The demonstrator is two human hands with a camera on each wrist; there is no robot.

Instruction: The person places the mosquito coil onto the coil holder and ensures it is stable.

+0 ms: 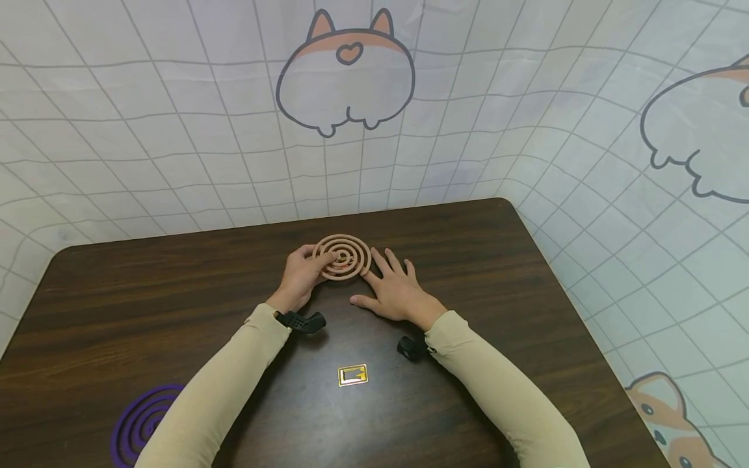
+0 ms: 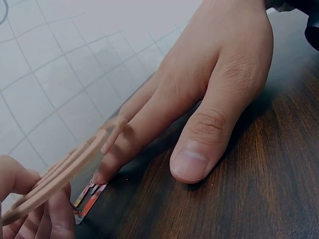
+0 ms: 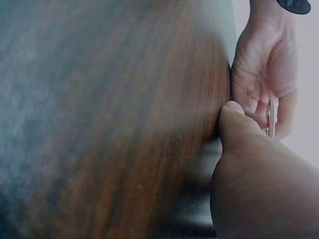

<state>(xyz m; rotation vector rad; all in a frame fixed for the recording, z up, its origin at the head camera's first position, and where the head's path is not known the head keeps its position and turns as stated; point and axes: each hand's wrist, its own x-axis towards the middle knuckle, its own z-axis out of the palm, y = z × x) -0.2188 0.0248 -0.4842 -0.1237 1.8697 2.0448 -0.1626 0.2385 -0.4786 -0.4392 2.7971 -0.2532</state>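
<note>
My left hand (image 1: 297, 279) pinches a tan mosquito coil (image 1: 345, 247) near the far side of the table, its thumb reaching over the rings. In the left wrist view the coil (image 2: 60, 181) is held tilted above the tabletop. Under it lies a small red metal coil stand (image 2: 89, 203), partly hidden by the coil and fingers. My right hand (image 1: 399, 292) rests beside the coil with fingers spread and straight, one fingertip pressing the stand's edge. In the right wrist view the left hand (image 3: 266, 69) holds the coil's thin edge.
A gold metal coil stand (image 1: 353, 375) lies flat on the dark wooden table (image 1: 281, 416), between the forearms. At the front left, a purple mosquito coil (image 1: 125, 429) is partly covered by the left sleeve (image 1: 216, 390). A white gridded curtain (image 1: 222, 130) hangs behind and to the right.
</note>
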